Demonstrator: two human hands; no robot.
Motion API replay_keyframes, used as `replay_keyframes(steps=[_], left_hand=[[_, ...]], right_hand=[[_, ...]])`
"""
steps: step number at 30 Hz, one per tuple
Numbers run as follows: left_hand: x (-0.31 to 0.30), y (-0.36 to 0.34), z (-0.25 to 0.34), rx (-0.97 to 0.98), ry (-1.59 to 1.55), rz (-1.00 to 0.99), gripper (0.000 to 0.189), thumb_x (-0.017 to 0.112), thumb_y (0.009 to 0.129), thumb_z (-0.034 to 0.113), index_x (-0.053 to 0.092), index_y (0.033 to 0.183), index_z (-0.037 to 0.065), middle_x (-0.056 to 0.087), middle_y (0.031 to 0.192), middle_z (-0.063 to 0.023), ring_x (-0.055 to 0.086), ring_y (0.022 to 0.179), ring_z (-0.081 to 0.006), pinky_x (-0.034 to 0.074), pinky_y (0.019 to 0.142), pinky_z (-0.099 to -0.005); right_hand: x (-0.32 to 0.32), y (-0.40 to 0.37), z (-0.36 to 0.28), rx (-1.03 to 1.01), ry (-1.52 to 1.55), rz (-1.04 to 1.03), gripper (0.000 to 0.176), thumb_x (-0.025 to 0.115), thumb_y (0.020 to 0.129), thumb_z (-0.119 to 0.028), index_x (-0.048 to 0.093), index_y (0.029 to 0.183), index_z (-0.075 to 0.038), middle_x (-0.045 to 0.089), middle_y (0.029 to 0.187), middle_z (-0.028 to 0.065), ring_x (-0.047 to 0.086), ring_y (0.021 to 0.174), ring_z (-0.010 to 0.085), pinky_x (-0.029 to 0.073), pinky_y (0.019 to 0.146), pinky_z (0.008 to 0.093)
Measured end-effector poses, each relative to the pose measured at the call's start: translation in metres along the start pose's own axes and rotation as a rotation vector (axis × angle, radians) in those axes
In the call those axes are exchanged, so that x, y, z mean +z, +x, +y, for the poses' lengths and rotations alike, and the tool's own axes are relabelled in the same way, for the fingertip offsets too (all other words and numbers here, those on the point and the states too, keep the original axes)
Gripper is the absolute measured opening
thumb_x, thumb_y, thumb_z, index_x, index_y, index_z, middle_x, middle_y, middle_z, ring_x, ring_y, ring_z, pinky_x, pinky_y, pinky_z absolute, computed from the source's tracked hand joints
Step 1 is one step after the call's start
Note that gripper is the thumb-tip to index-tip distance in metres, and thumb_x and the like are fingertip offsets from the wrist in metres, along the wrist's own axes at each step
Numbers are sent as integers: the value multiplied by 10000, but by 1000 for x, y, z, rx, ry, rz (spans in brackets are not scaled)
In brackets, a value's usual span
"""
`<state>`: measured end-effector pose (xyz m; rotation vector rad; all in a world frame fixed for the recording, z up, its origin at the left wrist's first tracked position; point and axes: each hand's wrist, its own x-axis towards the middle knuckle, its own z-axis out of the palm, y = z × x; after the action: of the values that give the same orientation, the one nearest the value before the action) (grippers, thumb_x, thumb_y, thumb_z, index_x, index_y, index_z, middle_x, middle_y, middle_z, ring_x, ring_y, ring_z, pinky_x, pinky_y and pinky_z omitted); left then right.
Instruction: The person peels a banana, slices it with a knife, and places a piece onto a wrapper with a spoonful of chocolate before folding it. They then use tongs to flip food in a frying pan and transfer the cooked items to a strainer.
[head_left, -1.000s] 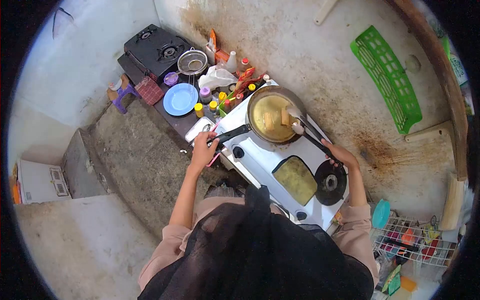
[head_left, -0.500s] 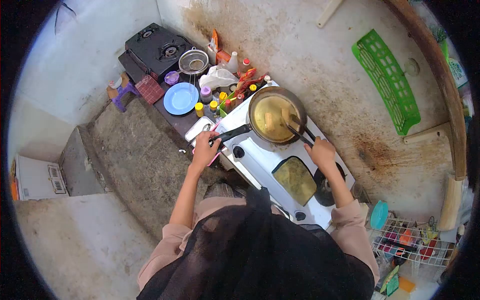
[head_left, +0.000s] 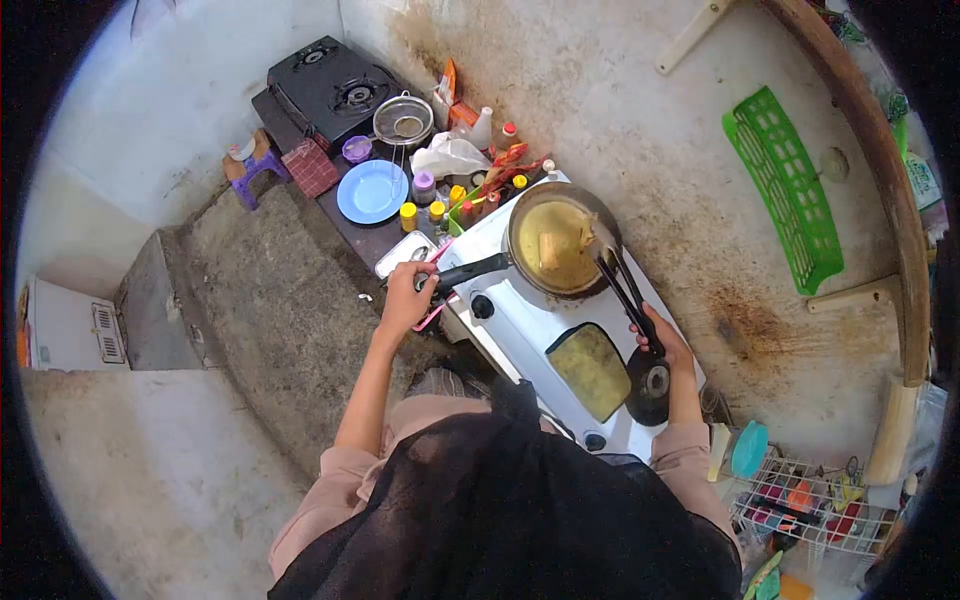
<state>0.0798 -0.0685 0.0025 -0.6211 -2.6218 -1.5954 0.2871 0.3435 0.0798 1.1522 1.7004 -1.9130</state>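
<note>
My left hand (head_left: 408, 295) is closed around the black handle (head_left: 478, 271) of a frying pan (head_left: 590, 287) on the white stove (head_left: 510, 330). Shallow yellow oil lies in the pan, with a light brown piece of food (head_left: 548, 250) in it. Black tongs (head_left: 628, 300) are gripped in my right hand (head_left: 668, 342), their tips apart at the pan's right side. A smaller browned bit (head_left: 588, 238) shows close to those tips. Below the pan, a dark-rimmed rectangular tray (head_left: 590, 372) with a mottled yellowish surface rests on the stove, beside the right burner (head_left: 652, 382).
Left of the stove, a dark counter holds a blue plate (head_left: 373, 192), a strainer (head_left: 403, 120), several yellow-capped bottles and a black gas stove (head_left: 330, 88). A green rack (head_left: 785, 190) hangs on the wall. A wire basket (head_left: 815, 505) stands at lower right.
My right hand has drawn back, down and to the right, so the tongs have moved from the pan's middle to its right edge, their arms now spread. My left hand stays on the handle.
</note>
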Motion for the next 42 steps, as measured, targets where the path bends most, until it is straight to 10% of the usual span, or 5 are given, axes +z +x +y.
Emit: replay_keyframes(steps=[22, 34, 42], left_hand=[[-3, -5, -13, -3, 33, 13, 194, 642, 745, 143, 606, 911, 51, 540, 839, -122, 517, 825, -274, 399, 767, -367], [-5, -8, -6, -27, 61, 21, 206, 645, 745, 131, 615, 927, 38, 545, 848, -124, 519, 816, -265, 409, 743, -360], [5, -13, -52, -296, -175, 228, 231, 586, 837, 158, 578, 1008, 3, 587, 929, -82, 554, 862, -142, 433, 775, -257]], right_hand=[[-15, 5, 34, -266, -49, 4, 377, 466, 890, -442, 536, 836, -75, 517, 678, -23, 480, 521, 58, 383, 456, 193], [9, 11, 47, -505, -288, 444, 451, 578, 848, -346, 519, 1157, -21, 550, 722, -3, 502, 546, 67, 395, 486, 212], [50, -19, 20, -839, -513, 782, 550, 611, 828, -326, 457, 1224, 24, 565, 1114, 196, 558, 1000, 244, 413, 865, 318]])
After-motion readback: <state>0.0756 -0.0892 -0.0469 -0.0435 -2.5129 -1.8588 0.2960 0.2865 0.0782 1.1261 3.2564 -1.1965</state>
